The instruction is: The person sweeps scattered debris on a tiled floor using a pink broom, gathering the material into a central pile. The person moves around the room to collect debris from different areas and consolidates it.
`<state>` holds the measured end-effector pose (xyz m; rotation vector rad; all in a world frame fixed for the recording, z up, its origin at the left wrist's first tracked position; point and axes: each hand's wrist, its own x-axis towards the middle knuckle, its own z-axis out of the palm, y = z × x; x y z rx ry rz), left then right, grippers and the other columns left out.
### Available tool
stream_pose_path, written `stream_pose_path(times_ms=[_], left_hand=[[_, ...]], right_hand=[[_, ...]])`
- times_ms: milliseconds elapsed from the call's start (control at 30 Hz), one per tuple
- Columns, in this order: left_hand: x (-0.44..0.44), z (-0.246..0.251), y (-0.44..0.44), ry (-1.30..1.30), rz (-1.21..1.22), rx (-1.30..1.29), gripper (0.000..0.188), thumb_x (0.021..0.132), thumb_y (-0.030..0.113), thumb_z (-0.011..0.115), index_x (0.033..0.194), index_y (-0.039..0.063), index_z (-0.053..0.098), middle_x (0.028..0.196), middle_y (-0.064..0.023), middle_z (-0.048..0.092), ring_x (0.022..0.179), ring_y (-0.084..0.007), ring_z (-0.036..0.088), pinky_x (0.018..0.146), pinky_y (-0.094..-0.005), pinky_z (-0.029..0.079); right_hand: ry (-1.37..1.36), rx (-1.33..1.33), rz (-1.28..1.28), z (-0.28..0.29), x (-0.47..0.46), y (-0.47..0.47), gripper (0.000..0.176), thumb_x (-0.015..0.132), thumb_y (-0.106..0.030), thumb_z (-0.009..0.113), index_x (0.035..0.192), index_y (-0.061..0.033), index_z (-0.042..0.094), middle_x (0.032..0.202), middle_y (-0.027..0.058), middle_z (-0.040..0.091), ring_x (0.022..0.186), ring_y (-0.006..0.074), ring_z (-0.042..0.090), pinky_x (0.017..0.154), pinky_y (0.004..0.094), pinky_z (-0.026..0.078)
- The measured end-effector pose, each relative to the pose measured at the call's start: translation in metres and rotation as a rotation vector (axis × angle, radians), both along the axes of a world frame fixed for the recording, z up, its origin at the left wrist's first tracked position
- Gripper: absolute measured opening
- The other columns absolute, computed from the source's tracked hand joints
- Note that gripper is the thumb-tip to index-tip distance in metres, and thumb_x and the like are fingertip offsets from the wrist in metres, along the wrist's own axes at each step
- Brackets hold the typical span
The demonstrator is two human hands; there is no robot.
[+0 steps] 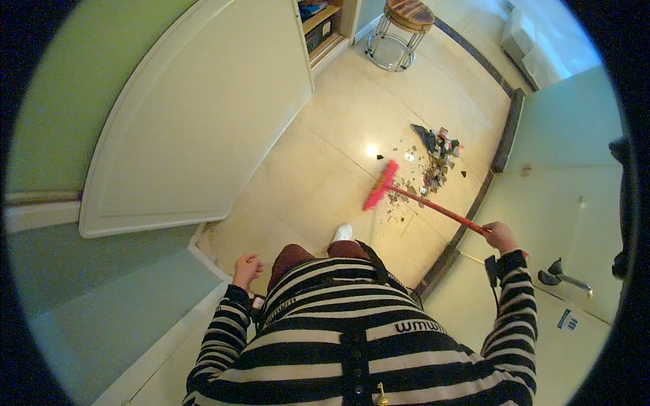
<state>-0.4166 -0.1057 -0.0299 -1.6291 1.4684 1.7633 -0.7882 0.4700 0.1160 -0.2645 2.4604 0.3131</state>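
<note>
My right hand point(500, 237) grips the red handle of a broom point(439, 207), out to my right. The broom's pink bristled head point(381, 185) is slightly blurred on the tiled floor in front of my feet. Beside it, mostly to its right, spreads a pile of debris point(435, 175) with grey shards, grit and coloured scraps. A larger black piece point(425, 138) lies at the far end of the pile. My left hand point(248, 269) hangs beside my left thigh with its fingers curled, and nothing shows in it.
A wooden-topped stool point(410, 16) with metal legs stands ahead. At left is a large white panel point(203, 122), near open shelves point(320, 30). A dark stone sill point(508, 129) edges the floor at right, beside a glass panel point(558, 127) and a metal door handle point(574, 284).
</note>
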Motion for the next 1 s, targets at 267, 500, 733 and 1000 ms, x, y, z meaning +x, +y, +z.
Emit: stream_pose_path(times_ms=[267,500,733,1000], left_hand=[[-0.090,-0.008,-0.031,-0.028,-0.169,-0.029,0.026,0.083,0.017,0.056,0.104,0.004,0.052,0.075,-0.0075,0.059,0.057,-0.0138,0.057,0.044,-0.0227,0.042],[-0.188,-0.023,-0.094,-0.056,-0.299,0.028,0.027,0.084,0.018,0.056,0.106,0.003,0.051,0.074,-0.0077,0.059,0.056,-0.0133,0.056,0.043,-0.0234,0.042],[-0.338,-0.017,-0.183,0.058,-0.463,-0.075,0.028,0.084,0.018,0.056,0.106,0.003,0.052,0.074,-0.0075,0.058,0.055,-0.0128,0.055,0.043,-0.0232,0.042],[-0.398,-0.003,-0.211,0.062,-0.440,-0.135,0.028,0.083,0.016,0.056,0.107,0.001,0.051,0.074,-0.0080,0.058,0.056,-0.0122,0.055,0.044,-0.0235,0.042]], right_hand=[[0.155,-0.087,-0.104,0.010,0.002,0.009,0.018,0.076,-0.021,0.057,0.090,-0.0159,0.067,0.080,0.0154,0.062,0.074,0.0338,0.060,0.066,0.0414,0.048],[-0.015,-0.472,-0.751,-0.050,0.033,-0.059,0.028,0.080,-0.027,0.062,0.101,-0.0089,0.064,0.063,0.0047,0.060,0.045,0.0103,0.051,0.045,0.0283,0.045],[-0.216,-0.649,-1.335,-0.044,0.026,-0.214,0.037,0.083,-0.028,0.059,0.113,-0.0075,0.057,0.060,0.0045,0.055,0.042,0.0101,0.047,0.035,0.0230,0.035],[-0.179,-0.686,-1.241,-0.050,-0.058,-0.272,0.035,0.083,-0.031,0.057,0.113,-0.0131,0.057,0.060,0.0044,0.055,0.041,0.0109,0.048,0.034,0.0237,0.037]])
